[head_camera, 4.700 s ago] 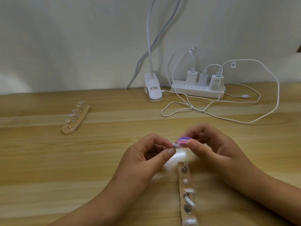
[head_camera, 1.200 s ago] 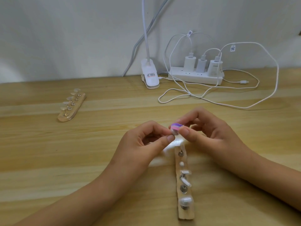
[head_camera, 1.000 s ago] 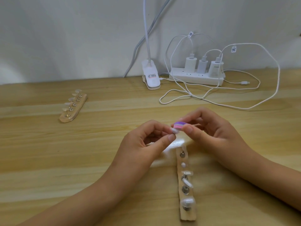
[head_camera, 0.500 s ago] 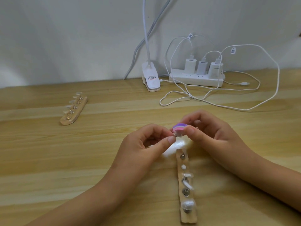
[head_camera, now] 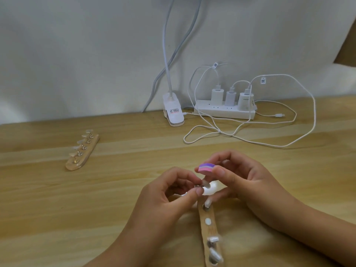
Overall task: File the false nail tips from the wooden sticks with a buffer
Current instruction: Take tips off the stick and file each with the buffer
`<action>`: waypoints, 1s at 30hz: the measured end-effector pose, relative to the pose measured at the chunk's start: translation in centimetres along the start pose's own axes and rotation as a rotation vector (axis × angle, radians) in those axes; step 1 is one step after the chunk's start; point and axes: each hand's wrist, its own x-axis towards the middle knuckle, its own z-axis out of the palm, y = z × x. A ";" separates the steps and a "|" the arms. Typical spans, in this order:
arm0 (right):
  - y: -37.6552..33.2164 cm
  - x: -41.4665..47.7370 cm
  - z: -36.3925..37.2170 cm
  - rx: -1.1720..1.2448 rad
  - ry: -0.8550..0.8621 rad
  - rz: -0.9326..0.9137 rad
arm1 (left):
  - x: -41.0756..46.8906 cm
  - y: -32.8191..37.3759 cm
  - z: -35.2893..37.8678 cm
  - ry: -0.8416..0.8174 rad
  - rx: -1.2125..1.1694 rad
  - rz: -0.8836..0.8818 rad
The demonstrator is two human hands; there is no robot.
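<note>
- The left hand [head_camera: 169, 197] is pinching a small clear tip [head_camera: 205, 183] on its metal pin between thumb and forefinger, with the other fingers curled in under it.
- The right hand [head_camera: 242, 180] is gripping a small buffer [head_camera: 206, 167], striped purple and pink, between thumb and forefinger.
- The buffer is hanging just above the tip, close to it; whether the two are touching cannot be told.
- Both hands are hovering over the middle of the table [head_camera: 57, 209], just past the far end of the near stick [head_camera: 209, 228].
- A bright white patch [head_camera: 212, 188] is showing under the hands; what it is cannot be told.
- The near stick is lying flat and running from under the hands toward the viewer, carrying several pale tips on pins along its length, the nearest ones blurred.
- The far stick [head_camera: 82, 153] is lying well apart at the left, angled, with a row of clear tips standing on pins.
- A white power strip [head_camera: 223, 111] is sitting at the back against the wall [head_camera: 77, 54], with three chargers [head_camera: 231, 97] plugged in.
- White cables [head_camera: 250, 135] are looping from the chargers over the table behind the hands.
- A white lamp clip [head_camera: 173, 112] is sitting just left of the strip, its stem rising out of view.
</note>
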 end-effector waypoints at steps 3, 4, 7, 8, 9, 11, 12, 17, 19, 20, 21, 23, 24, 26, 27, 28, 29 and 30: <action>0.0 0.0 -0.1 -0.033 -0.014 -0.006 | 0.2 0.1 -0.1 0.018 -0.048 -0.036; 0.0 0.1 -0.2 -0.060 -0.016 -0.010 | 0.2 0.1 -0.1 0.029 -0.060 -0.049; 0.1 0.2 -0.4 -0.103 0.007 -0.023 | 0.2 0.2 -0.2 0.059 -0.082 -0.076; 0.2 0.3 -0.4 -0.101 0.023 -0.027 | 0.2 0.2 -0.2 0.063 -0.082 -0.079; 0.2 0.3 -0.5 -0.101 0.038 -0.035 | 0.2 0.3 -0.1 0.065 -0.082 -0.078; 0.1 0.3 -0.5 -0.115 0.046 -0.054 | 0.2 0.4 -0.1 0.057 -0.087 -0.076; 0.1 0.3 -0.5 -0.130 0.033 -0.059 | 0.1 0.5 -0.1 0.048 -0.090 -0.074; 0.1 0.0 -0.2 -0.236 -0.064 -0.065 | 0.0 0.5 0.0 0.009 -0.116 -0.051; 0.0 -0.3 -0.1 -0.274 -0.033 -0.124 | 0.0 0.4 0.0 0.009 -0.085 -0.047; 0.1 -0.3 -0.1 -0.292 -0.022 -0.151 | 0.0 0.4 0.0 0.010 -0.065 -0.045; 0.1 -0.2 0.0 -0.313 -0.016 -0.163 | 0.0 0.3 0.0 0.013 -0.048 -0.045; 0.3 -0.1 -0.1 -0.340 -0.009 -0.147 | -0.1 0.3 0.1 0.021 -0.035 -0.047; 0.3 -0.1 -0.1 -0.337 -0.002 -0.146 | -0.1 0.3 0.1 0.024 -0.034 -0.049; 0.2 -0.3 -0.1 -0.342 0.013 -0.216 | -0.1 0.4 0.1 0.014 -0.032 -0.045; 0.2 -0.4 0.0 -0.356 0.013 -0.251 | -0.1 0.4 0.0 0.014 -0.025 -0.041; 0.2 -0.4 0.0 -0.367 0.013 -0.262 | -0.1 0.4 0.0 0.023 -0.017 -0.045; 0.3 -0.4 0.0 -0.366 0.021 -0.250 | 0.0 0.4 0.0 0.037 -0.010 -0.054; 0.4 -0.2 -0.1 -0.357 0.033 -0.231 | 0.0 0.4 -0.1 0.048 -0.008 -0.064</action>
